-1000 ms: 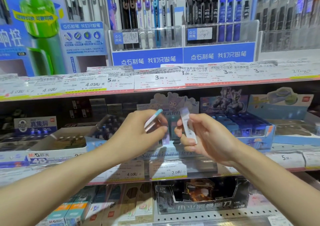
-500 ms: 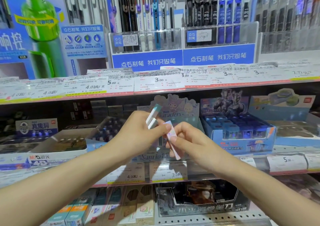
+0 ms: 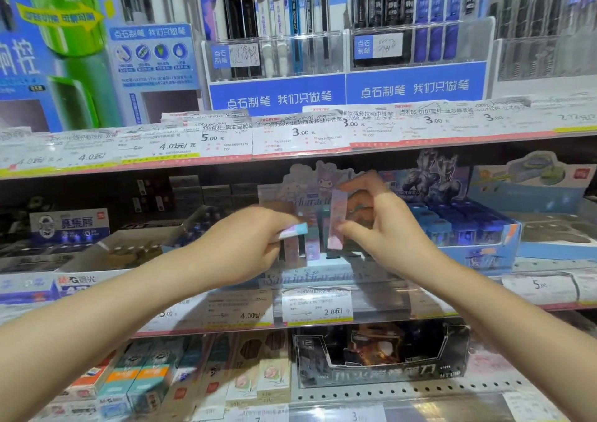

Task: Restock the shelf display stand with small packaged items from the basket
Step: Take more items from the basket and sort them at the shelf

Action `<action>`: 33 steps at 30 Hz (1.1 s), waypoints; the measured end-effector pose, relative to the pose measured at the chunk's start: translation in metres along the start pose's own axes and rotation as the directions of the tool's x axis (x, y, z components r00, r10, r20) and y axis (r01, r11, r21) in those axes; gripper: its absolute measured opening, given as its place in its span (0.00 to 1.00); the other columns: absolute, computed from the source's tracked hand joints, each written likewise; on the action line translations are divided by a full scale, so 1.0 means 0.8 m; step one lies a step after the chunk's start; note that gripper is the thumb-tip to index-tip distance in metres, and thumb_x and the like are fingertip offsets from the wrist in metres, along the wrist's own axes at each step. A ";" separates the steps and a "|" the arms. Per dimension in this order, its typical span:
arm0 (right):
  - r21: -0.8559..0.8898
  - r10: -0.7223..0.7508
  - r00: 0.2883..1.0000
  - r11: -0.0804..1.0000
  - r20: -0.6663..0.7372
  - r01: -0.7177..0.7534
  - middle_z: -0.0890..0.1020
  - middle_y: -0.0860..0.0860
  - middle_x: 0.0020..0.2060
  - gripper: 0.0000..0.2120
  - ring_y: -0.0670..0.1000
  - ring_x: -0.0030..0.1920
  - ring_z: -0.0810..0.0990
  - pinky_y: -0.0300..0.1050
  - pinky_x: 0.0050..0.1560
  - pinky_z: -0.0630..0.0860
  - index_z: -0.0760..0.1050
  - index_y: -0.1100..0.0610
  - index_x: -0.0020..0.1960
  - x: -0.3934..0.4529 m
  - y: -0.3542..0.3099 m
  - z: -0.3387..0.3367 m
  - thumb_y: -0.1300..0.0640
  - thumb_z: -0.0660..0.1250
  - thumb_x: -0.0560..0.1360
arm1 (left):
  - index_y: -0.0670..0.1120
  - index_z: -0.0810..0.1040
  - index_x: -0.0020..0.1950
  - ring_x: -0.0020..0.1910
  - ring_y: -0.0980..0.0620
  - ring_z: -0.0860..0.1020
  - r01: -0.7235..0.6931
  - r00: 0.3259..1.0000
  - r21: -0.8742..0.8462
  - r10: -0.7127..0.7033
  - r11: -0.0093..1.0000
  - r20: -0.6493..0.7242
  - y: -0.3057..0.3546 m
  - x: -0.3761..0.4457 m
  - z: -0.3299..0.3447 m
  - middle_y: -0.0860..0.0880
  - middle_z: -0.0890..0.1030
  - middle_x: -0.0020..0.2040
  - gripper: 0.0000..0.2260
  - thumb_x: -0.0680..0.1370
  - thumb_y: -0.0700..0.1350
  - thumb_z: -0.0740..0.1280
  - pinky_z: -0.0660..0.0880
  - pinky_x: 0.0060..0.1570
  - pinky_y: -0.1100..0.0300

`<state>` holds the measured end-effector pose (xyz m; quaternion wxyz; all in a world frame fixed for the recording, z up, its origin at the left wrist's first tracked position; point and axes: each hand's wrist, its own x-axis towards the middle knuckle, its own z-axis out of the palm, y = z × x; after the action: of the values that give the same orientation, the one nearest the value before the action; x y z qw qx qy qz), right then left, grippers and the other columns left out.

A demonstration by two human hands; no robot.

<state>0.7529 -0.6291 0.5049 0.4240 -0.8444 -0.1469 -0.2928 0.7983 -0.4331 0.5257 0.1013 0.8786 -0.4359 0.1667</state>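
Note:
A pastel cartoon display stand (image 3: 310, 276) sits on the middle shelf with a few small packs standing in it. My right hand (image 3: 381, 231) pinches a slim pink-and-lilac pack (image 3: 336, 219) upright, thumb at its lower end and a finger at its top, just above the stand's slots. My left hand (image 3: 248, 247) grips other small packs (image 3: 292, 231); a pale blue and pink end sticks out to the right, beside the stand. The basket is out of view.
A blue display box (image 3: 465, 234) of small items stands right of the stand. An open white box (image 3: 106, 253) lies to the left. Price-tag rails (image 3: 290, 137) edge each shelf; pen racks (image 3: 277, 53) fill the shelf above, boxed goods (image 3: 381, 357) the shelf below.
My right hand has turned its pack upright and carried it up and forward over the stand. My left hand has dropped lower, its packs now pointing right instead of up.

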 end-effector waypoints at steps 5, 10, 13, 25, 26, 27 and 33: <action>-0.075 0.002 1.000 0.997 0.020 0.000 0.76 0.47 0.34 0.19 0.48 0.35 0.77 0.42 0.39 0.73 0.65 0.51 0.50 0.003 0.014 0.013 0.68 0.68 0.69 | 0.50 0.78 0.49 0.29 0.55 0.70 0.007 0.995 -0.030 -0.004 1.000 0.100 -0.004 -0.002 -0.003 0.50 0.80 0.36 0.15 0.72 0.34 0.59 0.71 0.35 0.54; -0.040 -0.003 0.998 0.999 0.067 0.005 0.77 0.51 0.37 0.18 0.50 0.37 0.77 0.44 0.41 0.75 0.65 0.51 0.50 0.009 0.014 0.015 0.69 0.67 0.69 | 0.53 0.77 0.45 0.26 0.56 0.68 0.011 0.989 -0.065 -0.001 0.998 0.151 -0.008 0.004 -0.008 0.51 0.75 0.30 0.15 0.72 0.34 0.59 0.66 0.31 0.60; -0.020 -0.012 0.996 1.000 0.090 0.014 0.79 0.57 0.41 0.18 0.54 0.40 0.79 0.47 0.44 0.77 0.65 0.50 0.50 0.012 0.018 0.018 0.68 0.68 0.70 | 0.57 0.77 0.50 0.26 0.56 0.69 0.013 0.985 -0.068 -0.001 0.998 0.173 -0.005 0.004 -0.012 0.52 0.76 0.30 0.19 0.73 0.34 0.59 0.68 0.31 0.60; -0.018 -0.030 0.994 0.999 0.105 0.032 0.79 0.56 0.40 0.20 0.52 0.38 0.77 0.38 0.41 0.75 0.65 0.46 0.46 0.014 0.016 0.012 0.67 0.69 0.70 | 0.56 0.75 0.63 0.31 0.54 0.76 0.042 0.973 -0.059 -0.027 0.997 0.230 -0.004 0.007 -0.020 0.55 0.83 0.38 0.23 0.74 0.35 0.59 0.75 0.38 0.58; -0.021 -0.031 0.994 0.999 0.105 0.034 0.79 0.57 0.41 0.20 0.54 0.40 0.78 0.41 0.43 0.76 0.65 0.46 0.46 0.013 0.015 0.012 0.67 0.69 0.70 | 0.57 0.75 0.63 0.36 0.51 0.78 0.039 0.973 -0.061 -0.024 0.997 0.229 -0.004 0.006 -0.020 0.52 0.84 0.42 0.23 0.74 0.35 0.59 0.77 0.42 0.55; -0.023 -0.034 0.994 0.999 0.104 0.037 0.79 0.59 0.41 0.21 0.56 0.41 0.79 0.43 0.44 0.76 0.65 0.45 0.46 0.013 0.014 0.012 0.67 0.69 0.70 | 0.57 0.75 0.63 0.37 0.51 0.79 0.041 0.973 -0.066 -0.025 0.997 0.229 -0.004 0.006 -0.021 0.50 0.84 0.45 0.23 0.73 0.35 0.59 0.77 0.44 0.55; -0.099 -0.058 0.991 0.993 0.120 0.070 0.79 0.56 0.41 0.24 0.54 0.41 0.79 0.46 0.46 0.77 0.62 0.40 0.43 0.013 0.015 0.006 0.68 0.68 0.71 | 0.55 0.75 0.63 0.36 0.58 0.78 0.042 0.973 -0.064 -0.026 0.997 0.229 -0.002 0.006 -0.022 0.56 0.84 0.44 0.23 0.73 0.35 0.59 0.76 0.43 0.61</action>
<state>0.7690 -0.6326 0.5015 0.3608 -0.8757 -0.1829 -0.2636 0.7988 -0.4301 0.5437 0.0836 0.8953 -0.4349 0.0482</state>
